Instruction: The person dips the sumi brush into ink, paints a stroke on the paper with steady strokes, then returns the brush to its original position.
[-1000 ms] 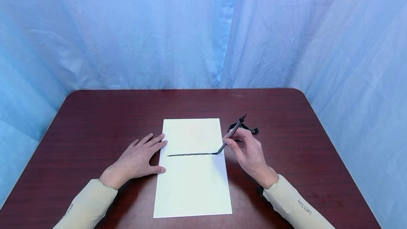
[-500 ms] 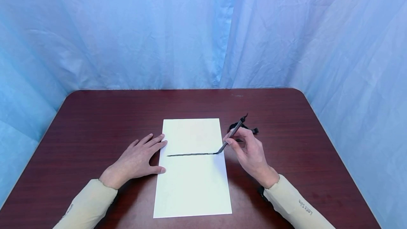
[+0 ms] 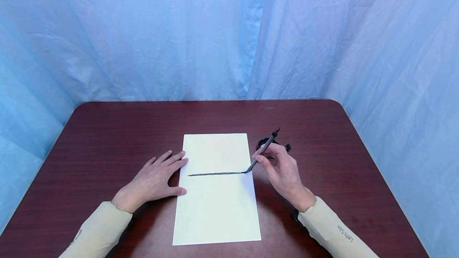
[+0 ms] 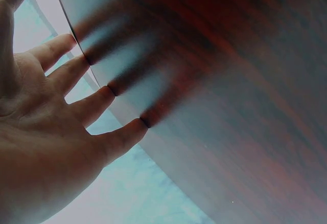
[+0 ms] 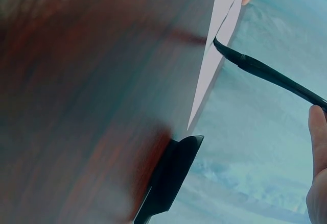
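A white sheet of paper (image 3: 216,210) lies on the table, crossed by a thin black horizontal line (image 3: 215,174). My left hand (image 3: 152,180) is spread flat, its thumb and fingertips resting on the sheet's left edge; in the left wrist view the left hand (image 4: 46,122) has several fingertips touching down. Between thumb and fingers, my right hand (image 3: 285,176) pinches a dark ink brush (image 3: 264,146), tilted with its top to the right. The bent brush tip touches the paper at the line's right end, as the brush (image 5: 260,71) in the right wrist view also shows.
Partly behind the right hand, a black dish-like object with a short handle (image 3: 288,147) stands on the dark red table (image 3: 118,130). The right wrist view shows this black object (image 5: 171,175) beside the paper. Pale blue curtains (image 3: 161,39) surround the table.
The right hand and brush have shifted very slightly rightward, and the tip sits a little nearer the sheet's right edge. My left hand has stayed in place.
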{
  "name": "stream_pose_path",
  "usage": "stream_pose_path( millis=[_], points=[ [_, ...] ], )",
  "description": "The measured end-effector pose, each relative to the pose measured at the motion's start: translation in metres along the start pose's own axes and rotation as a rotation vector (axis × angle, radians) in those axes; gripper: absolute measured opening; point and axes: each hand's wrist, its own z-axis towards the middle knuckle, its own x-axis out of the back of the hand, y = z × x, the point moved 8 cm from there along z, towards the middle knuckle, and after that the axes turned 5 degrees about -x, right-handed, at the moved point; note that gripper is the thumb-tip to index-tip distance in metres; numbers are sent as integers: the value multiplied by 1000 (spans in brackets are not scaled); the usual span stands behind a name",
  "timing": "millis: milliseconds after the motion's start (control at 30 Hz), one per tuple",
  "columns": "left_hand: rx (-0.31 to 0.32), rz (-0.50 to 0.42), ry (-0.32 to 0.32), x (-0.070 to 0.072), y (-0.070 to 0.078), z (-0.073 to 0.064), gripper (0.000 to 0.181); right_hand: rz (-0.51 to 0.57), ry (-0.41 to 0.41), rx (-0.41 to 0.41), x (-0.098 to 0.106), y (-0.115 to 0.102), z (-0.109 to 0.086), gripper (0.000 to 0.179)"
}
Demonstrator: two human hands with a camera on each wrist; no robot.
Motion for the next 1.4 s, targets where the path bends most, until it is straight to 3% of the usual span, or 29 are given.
stream_pose_path(
  millis=[367, 800, 1400],
  points=[
    [6, -2, -7, 0, 0, 0, 86, 33, 27, 30, 5, -1, 1, 32],
    [4, -3, -5, 0, 1, 0, 85, 90, 99, 91, 15, -14, 4, 38],
    [9, -10, -7, 0, 1, -1, 86, 169, 167, 114, 36, -21, 4, 39]
  ],
)
